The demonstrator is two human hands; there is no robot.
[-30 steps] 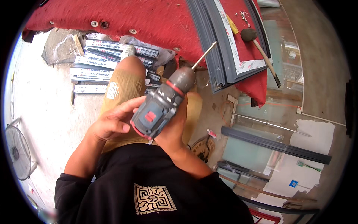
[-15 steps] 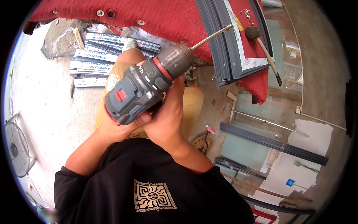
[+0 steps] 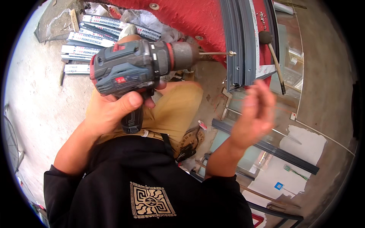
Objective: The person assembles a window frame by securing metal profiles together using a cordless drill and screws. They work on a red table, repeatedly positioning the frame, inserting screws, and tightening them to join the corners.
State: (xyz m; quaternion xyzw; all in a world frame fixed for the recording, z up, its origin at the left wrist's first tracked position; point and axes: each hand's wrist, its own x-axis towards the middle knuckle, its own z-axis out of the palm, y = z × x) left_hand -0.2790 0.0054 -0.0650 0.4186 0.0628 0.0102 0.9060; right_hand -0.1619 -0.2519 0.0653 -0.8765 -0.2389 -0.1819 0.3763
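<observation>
L hand (image 3: 110, 114) is gripping dk-grey/red plastic drill (image 3: 129, 64), fingers wrapping handle (image 3: 132, 121) for ctrl; R hand (image 3: 253, 118) is hovering, finger spread: can't tell (blur).

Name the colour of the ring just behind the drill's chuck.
The ring is red, seen best in the head view.

Bare floor (image 3: 38, 114) around me, pale and bright on my left, browner and dimmer on my right. Red-covered desk (image 3: 182, 19) ahead of me. Fan (image 3: 12, 142) at far left, partly cut off. Glass panes (image 3: 249, 157) off to my right.
</observation>
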